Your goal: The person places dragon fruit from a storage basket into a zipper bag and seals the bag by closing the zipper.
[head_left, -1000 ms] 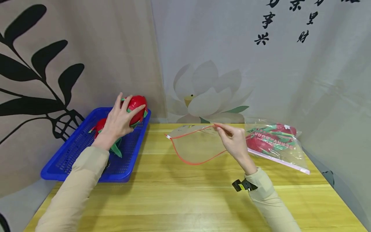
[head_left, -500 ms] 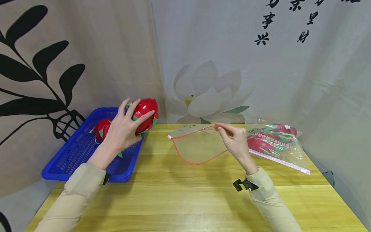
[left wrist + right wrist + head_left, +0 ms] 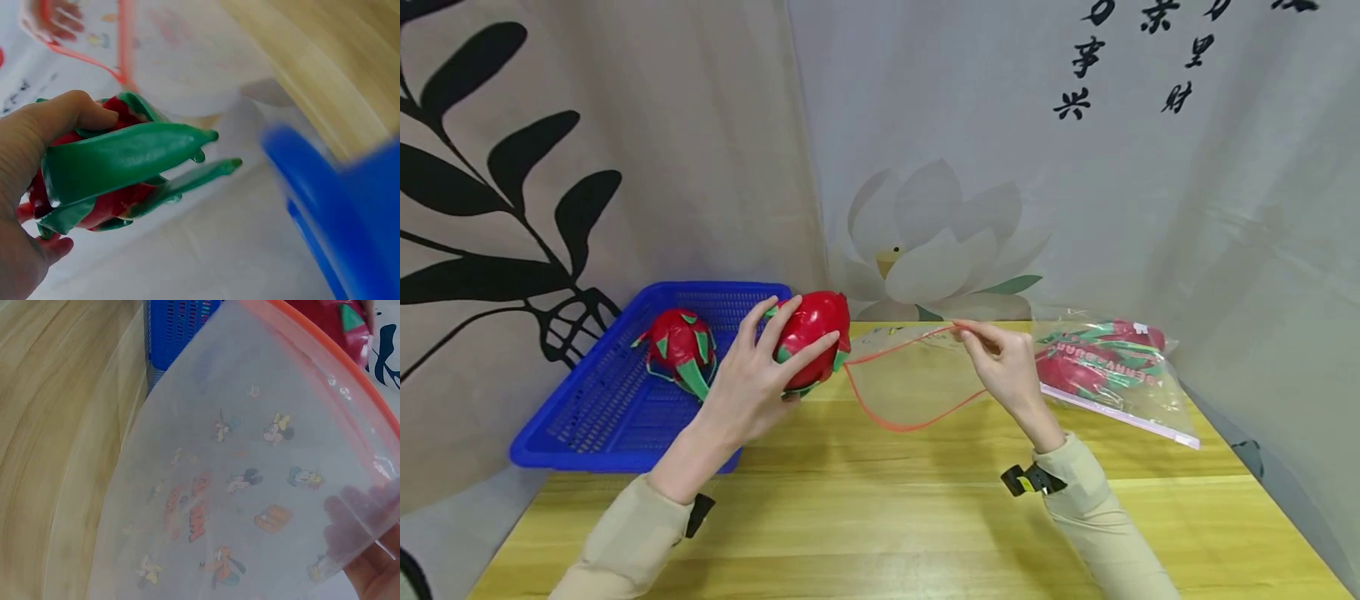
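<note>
My left hand [image 3: 760, 371] grips a red dragon fruit [image 3: 816, 329] with green scales, held up between the basket and the bag's mouth. In the left wrist view, long green leaf tips [image 3: 131, 156] stick out past the thumb. With fingertips and thumb, my right hand [image 3: 1003, 367] pinches the red-edged rim of a clear zip bag [image 3: 917, 375], whose mouth gapes toward the left. Small cartoon figures are printed on the bag [image 3: 250, 481] in the right wrist view. A second dragon fruit [image 3: 681, 346] lies in the blue basket [image 3: 587, 454].
To the right of my right hand lies a clear bag [image 3: 1105, 367] with a pale pink zip edge and red and green fruit inside. Behind the wooden table [image 3: 880, 517] hangs a printed cloth [image 3: 940, 108].
My left hand has lifted the dragon fruit over the basket's right rim and carried it rightward to the bag's mouth. The right hand and bag have hardly moved.
</note>
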Demonstrator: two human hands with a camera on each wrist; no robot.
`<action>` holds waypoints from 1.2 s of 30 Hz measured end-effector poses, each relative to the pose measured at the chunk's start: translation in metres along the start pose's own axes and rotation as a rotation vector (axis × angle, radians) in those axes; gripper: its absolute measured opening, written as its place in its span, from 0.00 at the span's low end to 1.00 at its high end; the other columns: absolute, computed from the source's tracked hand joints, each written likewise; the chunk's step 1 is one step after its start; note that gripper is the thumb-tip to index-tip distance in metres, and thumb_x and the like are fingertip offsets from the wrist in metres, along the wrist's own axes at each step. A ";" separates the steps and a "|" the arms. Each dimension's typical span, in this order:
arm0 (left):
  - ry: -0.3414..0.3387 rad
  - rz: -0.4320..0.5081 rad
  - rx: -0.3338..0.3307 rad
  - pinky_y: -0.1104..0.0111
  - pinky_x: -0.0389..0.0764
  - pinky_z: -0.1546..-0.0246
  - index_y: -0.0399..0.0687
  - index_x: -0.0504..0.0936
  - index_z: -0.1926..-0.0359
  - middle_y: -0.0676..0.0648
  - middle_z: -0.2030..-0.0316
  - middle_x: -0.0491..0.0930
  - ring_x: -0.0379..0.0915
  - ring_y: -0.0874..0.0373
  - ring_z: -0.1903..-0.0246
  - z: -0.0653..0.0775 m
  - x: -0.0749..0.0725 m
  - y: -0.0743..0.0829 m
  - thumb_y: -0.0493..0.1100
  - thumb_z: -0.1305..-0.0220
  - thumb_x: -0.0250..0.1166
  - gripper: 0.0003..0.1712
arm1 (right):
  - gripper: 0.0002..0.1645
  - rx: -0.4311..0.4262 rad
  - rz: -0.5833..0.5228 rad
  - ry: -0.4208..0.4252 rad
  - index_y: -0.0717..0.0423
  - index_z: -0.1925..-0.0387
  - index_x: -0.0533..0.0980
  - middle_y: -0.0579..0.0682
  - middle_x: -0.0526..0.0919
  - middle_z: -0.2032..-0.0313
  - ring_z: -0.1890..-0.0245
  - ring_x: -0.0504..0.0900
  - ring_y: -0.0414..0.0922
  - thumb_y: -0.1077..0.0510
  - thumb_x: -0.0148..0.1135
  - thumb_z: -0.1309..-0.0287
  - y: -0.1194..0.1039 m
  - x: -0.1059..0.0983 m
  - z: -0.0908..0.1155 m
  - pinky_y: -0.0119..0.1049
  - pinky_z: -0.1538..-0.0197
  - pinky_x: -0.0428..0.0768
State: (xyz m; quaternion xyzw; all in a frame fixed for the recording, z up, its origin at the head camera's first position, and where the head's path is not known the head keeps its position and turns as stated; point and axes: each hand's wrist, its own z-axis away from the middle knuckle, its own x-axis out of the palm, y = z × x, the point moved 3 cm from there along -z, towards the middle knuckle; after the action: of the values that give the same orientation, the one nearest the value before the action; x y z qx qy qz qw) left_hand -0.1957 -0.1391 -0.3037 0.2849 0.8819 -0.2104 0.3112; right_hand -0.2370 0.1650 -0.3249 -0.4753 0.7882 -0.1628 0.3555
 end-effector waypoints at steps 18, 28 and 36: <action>-0.018 0.038 0.135 0.52 0.81 0.51 0.52 0.65 0.35 0.39 0.35 0.65 0.64 0.36 0.40 -0.001 0.025 0.074 0.37 0.71 0.80 0.56 | 0.11 -0.044 0.004 -0.005 0.63 0.59 0.83 0.57 0.88 0.63 0.64 0.88 0.49 0.64 0.60 0.40 -0.010 0.014 0.000 0.41 0.60 0.85; 0.040 -0.008 0.214 0.52 0.81 0.49 0.50 0.69 0.35 0.38 0.36 0.67 0.67 0.37 0.41 0.004 0.040 0.093 0.36 0.64 0.77 0.49 | 0.11 -0.025 -0.018 0.011 0.64 0.59 0.83 0.58 0.88 0.64 0.64 0.88 0.50 0.64 0.59 0.40 -0.010 0.016 -0.002 0.44 0.60 0.85; 0.071 -0.009 0.257 0.52 0.76 0.43 0.51 0.71 0.37 0.37 0.36 0.67 0.68 0.38 0.39 0.010 0.050 0.103 0.41 0.60 0.78 0.45 | 0.11 -0.016 0.015 0.017 0.64 0.58 0.83 0.58 0.88 0.63 0.63 0.88 0.49 0.63 0.60 0.40 -0.009 0.017 -0.004 0.39 0.58 0.84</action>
State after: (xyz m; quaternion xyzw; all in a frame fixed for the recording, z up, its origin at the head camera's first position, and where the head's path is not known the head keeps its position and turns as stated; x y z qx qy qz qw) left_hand -0.1577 -0.0489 -0.3643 0.3256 0.8594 -0.3127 0.2400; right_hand -0.2392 0.1458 -0.3242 -0.4708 0.7960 -0.1579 0.3462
